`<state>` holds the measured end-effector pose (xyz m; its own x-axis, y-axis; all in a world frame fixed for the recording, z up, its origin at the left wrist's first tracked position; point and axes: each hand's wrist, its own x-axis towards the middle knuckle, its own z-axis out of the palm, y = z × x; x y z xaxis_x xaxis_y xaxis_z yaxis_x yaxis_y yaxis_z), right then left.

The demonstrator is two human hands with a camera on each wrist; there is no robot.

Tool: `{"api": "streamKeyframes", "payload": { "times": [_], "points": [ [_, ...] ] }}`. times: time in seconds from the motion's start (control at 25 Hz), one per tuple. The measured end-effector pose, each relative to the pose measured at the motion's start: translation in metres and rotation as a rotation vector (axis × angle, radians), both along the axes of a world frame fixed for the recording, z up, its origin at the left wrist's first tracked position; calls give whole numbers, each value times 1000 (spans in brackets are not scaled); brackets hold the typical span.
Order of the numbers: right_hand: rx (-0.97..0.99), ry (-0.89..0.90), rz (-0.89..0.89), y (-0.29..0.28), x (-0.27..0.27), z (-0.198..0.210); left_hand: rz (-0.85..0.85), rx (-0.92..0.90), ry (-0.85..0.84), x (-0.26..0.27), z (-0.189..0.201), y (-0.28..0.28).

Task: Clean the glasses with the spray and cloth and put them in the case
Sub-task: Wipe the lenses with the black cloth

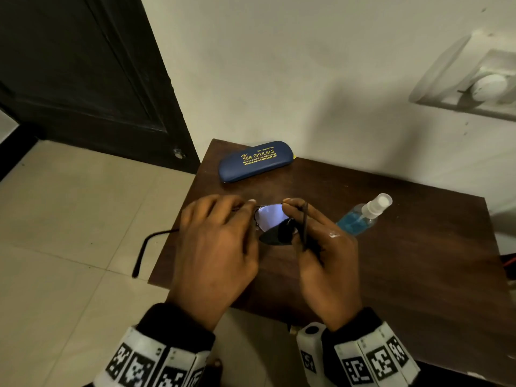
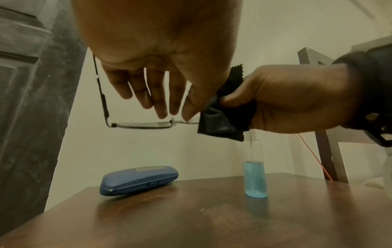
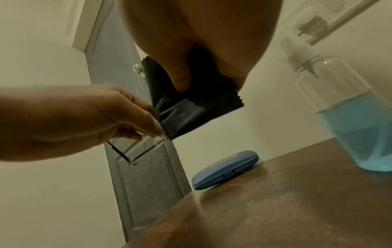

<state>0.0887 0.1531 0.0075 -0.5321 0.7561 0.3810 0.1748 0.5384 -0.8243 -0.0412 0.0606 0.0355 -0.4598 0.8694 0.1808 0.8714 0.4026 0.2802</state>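
Note:
Thin-framed glasses [image 1: 272, 216] are held in the air above the dark wooden table [image 1: 391, 261]. My left hand [image 1: 243, 210] pinches the frame near the bridge, and one temple arm [image 1: 150, 241] sticks out left past the table edge. My right hand [image 1: 293, 219] pinches a black cloth [image 1: 282, 233] folded over the other lens. In the left wrist view the cloth [image 2: 222, 117] hides that lens of the glasses [image 2: 144, 125]. The shut blue case [image 1: 255, 160] lies at the table's back. The spray bottle [image 1: 363, 216] of blue liquid stands just right of my right hand.
A dark door [image 1: 83, 79] stands to the left beyond the tiled floor [image 1: 69, 219]. The table backs onto a pale wall with a switch plate [image 1: 474, 85] at the upper right. A grey frame [image 2: 324, 151] and an orange cable [image 2: 314, 157] are right of the table.

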Motion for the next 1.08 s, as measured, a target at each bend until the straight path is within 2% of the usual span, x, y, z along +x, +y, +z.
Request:
{"api": "streamKeyframes", "payload": {
  "times": [0.12, 0.28, 0.44, 0.6, 0.72, 0.8, 0.96, 1.08],
  "points": [
    [-28, 35, 26, -2, -2, -1, 40, -116, 55, 2, 2, 0],
    [-86, 47, 61, -3, 0, -3, 87, -107, 88, 0, 5, -1],
    [-124, -10, 84, -5, -1, 0, 83, -190, 108, -3, 5, 0],
    [-143, -112, -84, -7, 5, 5, 173, -393, 121, -5, 12, 1],
    [-412, 7, -229, -5, 10, 11, 236, -503, 97, -4, 18, 4],
    [-480, 27, -293, -15, 9, 13, 248, -534, 76, -2, 17, 5],
    [-132, -220, -225, -48, -4, 7, 210, -524, 38, 4, 15, 7],
    [134, -431, -49, -51, -12, -5, 162, -507, 34, 8, 17, 9]
  ]
}}
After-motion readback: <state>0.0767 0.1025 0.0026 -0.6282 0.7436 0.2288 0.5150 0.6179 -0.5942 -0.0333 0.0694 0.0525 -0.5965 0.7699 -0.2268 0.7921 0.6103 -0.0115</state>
